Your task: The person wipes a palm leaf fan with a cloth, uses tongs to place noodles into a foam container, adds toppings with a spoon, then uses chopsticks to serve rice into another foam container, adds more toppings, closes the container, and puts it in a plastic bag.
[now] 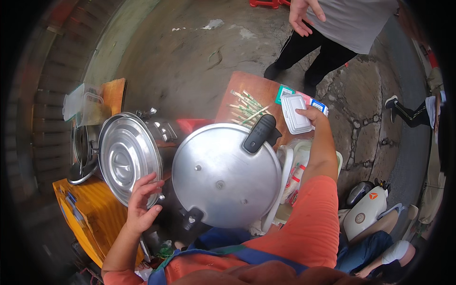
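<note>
My right hand (312, 115) reaches out to the far right and grips the near edge of a white foam clamshell box (294, 111). The box is closed and held over a corner of a reddish-brown board (231, 87). On the left, my left hand (143, 205) is raised with its fingers apart and nothing in it. It overlaps the rim of a round stainless-steel lid (124, 160); whether it touches is unclear. Before me is a large aluminium pressure cooker lid (221, 178) with a black handle (260, 133).
Several wrapped chopsticks (245, 107) and cards with printed codes (284, 93) lie on the board. A tub (285, 213) of packaged goods stands right of the cooker. At left are a yellow wooden box (96, 217) and a clear plastic container (91, 107). A person (349, 25) stands beyond the board.
</note>
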`<state>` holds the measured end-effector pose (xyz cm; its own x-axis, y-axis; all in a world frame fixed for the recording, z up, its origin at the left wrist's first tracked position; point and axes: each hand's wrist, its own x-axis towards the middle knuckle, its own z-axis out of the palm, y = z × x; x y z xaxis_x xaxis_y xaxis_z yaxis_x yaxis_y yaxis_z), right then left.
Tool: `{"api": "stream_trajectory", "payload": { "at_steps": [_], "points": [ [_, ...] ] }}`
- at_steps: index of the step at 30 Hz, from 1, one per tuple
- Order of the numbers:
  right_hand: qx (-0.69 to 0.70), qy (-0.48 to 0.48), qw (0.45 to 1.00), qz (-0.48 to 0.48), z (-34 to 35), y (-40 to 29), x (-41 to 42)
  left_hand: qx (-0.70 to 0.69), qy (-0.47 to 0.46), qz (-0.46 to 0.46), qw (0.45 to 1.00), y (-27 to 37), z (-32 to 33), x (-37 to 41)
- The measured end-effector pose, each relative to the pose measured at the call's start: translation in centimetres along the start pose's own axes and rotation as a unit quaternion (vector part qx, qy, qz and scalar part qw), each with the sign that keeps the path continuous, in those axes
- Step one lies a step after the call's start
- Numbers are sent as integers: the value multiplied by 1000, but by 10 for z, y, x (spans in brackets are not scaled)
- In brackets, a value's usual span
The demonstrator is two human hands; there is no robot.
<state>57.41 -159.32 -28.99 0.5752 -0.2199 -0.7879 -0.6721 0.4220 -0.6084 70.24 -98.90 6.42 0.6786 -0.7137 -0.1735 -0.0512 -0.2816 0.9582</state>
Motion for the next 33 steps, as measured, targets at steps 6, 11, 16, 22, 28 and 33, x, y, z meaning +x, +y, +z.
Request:
{"api": "stream_trajectory", "payload": {
  "at_steps": [6, 11, 16, 22, 28, 33],
  "points": [
    [-91, 122, 988, 23, 2, 9, 19, 35, 56, -82, 994, -17, -16, -66],
    [-114, 136, 984, 16, 13, 10, 17, 40, 87, -118, 988, -24, -23, -89],
    [-375, 188, 906, 52, 30, -11, 16, 58, 99, -143, 983, -16, -24, -119],
    [-484, 369, 786, -109, 3, -33, -16, 77, 94, -136, 983, -24, -42, -172],
    [-483, 369, 763, -220, 14, -64, -110, 126, 133, -160, 970, -47, -58, -274],
    [-398, 337, 761, -385, 70, -90, -191, 137, 218, -218, 941, -55, -85, -383]
  ]
}}
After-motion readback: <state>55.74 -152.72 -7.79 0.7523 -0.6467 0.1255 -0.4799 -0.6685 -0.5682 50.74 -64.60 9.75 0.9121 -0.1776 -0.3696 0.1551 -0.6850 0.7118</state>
